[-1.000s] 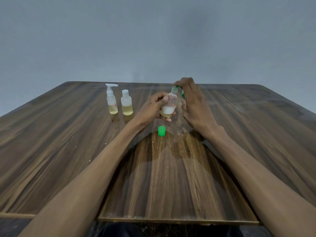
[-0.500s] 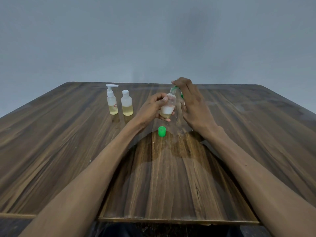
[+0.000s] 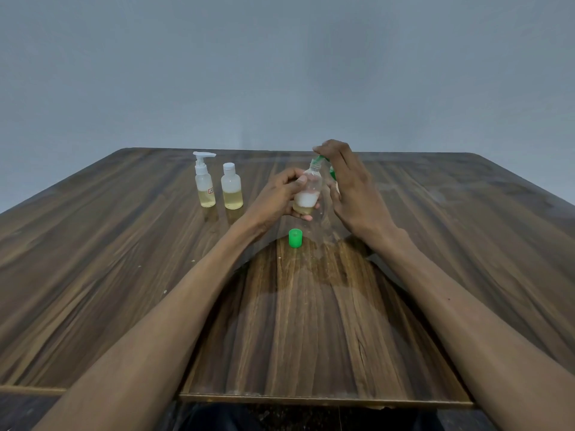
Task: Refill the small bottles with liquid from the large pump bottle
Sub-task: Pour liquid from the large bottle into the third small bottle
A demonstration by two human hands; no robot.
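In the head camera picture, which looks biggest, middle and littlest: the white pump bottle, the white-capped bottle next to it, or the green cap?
1. white pump bottle
2. white-capped bottle
3. green cap, smallest though nearest the camera

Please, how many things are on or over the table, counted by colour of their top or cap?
White top: 2, the pump bottle and the capped bottle.
Green: 2, the loose cap and the pump top under the right hand.
No cap: 1, the bottle in the left hand.
Total: 5.

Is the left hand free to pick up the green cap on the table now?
Probably not yet: the left hand holds the small bottle. The green cap lies uncovered just below.
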